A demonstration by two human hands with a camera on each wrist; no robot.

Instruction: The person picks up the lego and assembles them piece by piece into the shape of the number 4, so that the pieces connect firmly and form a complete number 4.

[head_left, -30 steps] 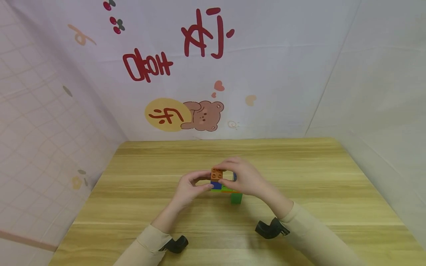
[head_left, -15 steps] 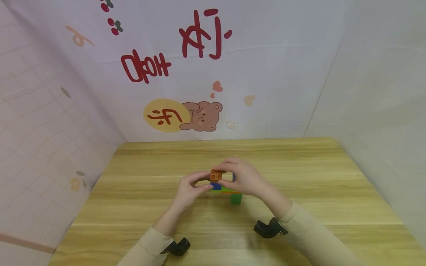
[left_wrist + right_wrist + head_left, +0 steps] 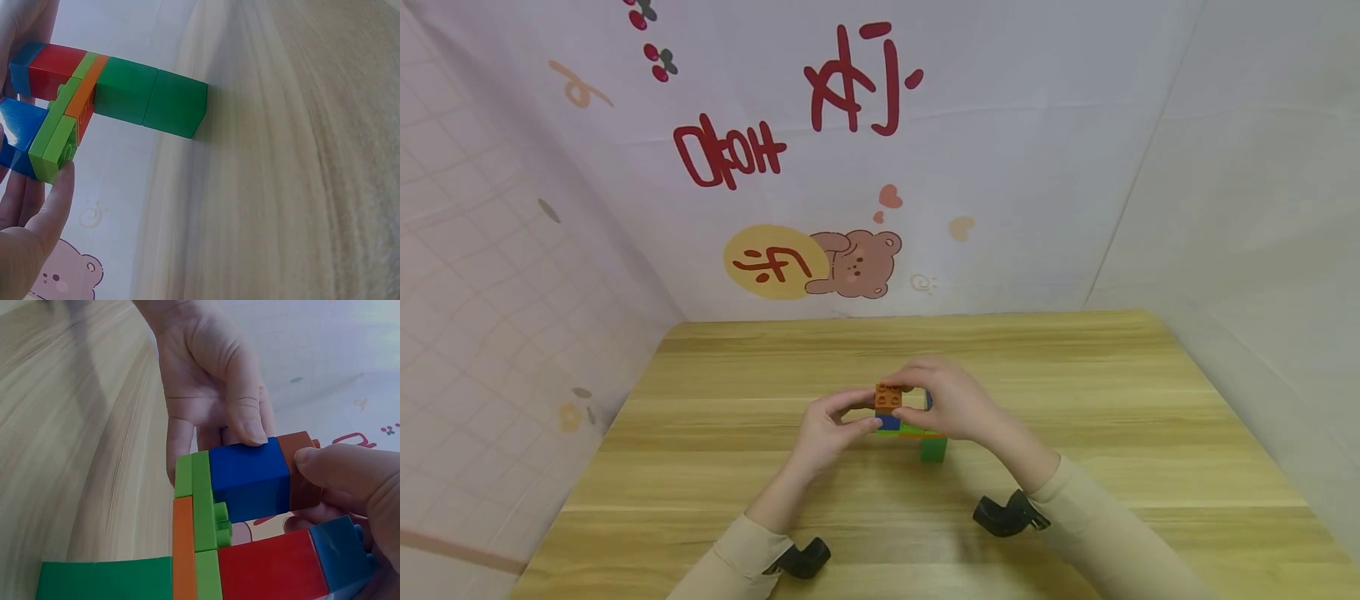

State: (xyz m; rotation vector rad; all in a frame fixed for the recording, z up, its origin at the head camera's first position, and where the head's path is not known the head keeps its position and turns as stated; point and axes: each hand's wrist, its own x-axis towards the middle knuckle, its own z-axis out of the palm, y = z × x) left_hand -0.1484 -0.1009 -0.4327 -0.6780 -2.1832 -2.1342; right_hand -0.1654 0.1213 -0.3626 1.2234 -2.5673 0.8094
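A toy brick build stands on the table, held from both sides. My left hand point(image 3: 823, 429) grips its left arm, the thumb on the side of a blue brick point(image 3: 250, 478) and a finger under the lime plate point(image 3: 203, 506). My right hand point(image 3: 953, 402) pinches an orange-brown brick point(image 3: 888, 397) that sits on the blue one, its studs facing up. Beside them rises a red brick point(image 3: 275, 569) topped by a darker blue brick point(image 3: 340, 553), close to my right palm. Under the lime pieces lies an orange plate point(image 3: 182, 544), carried by two stacked green bricks point(image 3: 128, 90).
The build rests on a wood-grain table point(image 3: 737, 358). A white cloth backdrop point(image 3: 1030, 167) with red characters and a printed bear point(image 3: 857, 262) stands behind, with pale cloth at both sides. Black wrist mounts point(image 3: 1000, 515) stick out from both sleeves.
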